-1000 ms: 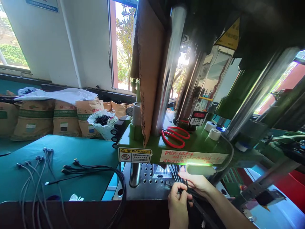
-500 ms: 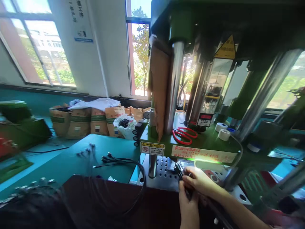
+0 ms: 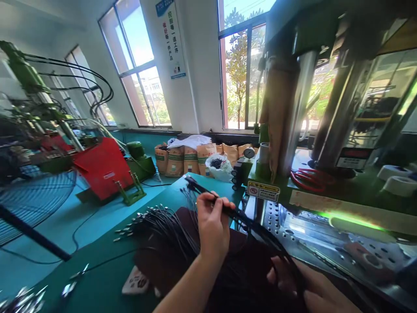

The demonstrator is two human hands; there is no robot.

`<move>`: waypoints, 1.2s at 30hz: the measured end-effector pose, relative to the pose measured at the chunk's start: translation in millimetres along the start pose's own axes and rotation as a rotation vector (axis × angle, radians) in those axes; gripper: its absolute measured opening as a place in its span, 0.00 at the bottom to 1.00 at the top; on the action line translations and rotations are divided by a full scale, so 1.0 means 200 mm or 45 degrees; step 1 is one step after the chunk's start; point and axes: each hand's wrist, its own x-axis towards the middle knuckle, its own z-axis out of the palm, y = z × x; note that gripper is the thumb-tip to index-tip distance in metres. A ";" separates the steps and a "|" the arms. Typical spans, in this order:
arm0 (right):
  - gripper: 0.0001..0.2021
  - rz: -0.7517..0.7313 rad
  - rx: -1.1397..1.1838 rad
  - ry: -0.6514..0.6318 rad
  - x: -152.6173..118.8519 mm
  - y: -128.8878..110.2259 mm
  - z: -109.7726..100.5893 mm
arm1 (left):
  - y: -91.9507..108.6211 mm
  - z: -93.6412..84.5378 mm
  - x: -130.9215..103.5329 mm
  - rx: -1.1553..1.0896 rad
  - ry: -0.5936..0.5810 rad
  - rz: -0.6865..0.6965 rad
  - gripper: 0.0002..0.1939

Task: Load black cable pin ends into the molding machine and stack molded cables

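Observation:
Near the middle of the view, my left hand is closed around a bundle of black cables, whose connector ends point up and left over the green table. My right hand is low at the right, blurred, with its fingers curled at the trailing part of the same bundle. More cables with metal tips lie in a pile left of my left hand. The press with its perforated metal plate stands to the right of both hands.
Red-handled scissors and white round pieces rest on the press ledge. A fan and a red machine stand at the left. Paper sacks line the wall. More metal-tipped parts lie at the bottom left.
The view has swung left. My left hand has lifted the cable bundle away from the press plate toward the table, and my right hand has moved back along the cables.

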 end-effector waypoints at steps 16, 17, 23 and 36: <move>0.13 -0.225 0.283 0.315 0.36 -0.12 0.21 | 0.03 -0.41 0.15 0.614 -0.675 -0.069 0.15; 0.12 -0.249 0.302 0.274 0.37 -0.13 0.21 | 0.01 -0.45 0.12 0.766 -0.847 -0.092 0.16; 0.10 -0.331 0.374 0.102 0.44 -0.20 0.23 | -0.18 -0.63 0.10 1.818 -1.639 -0.092 0.27; 0.15 -0.384 0.338 0.180 0.46 -0.17 0.19 | -0.31 -0.64 0.19 2.052 -1.731 -0.258 0.06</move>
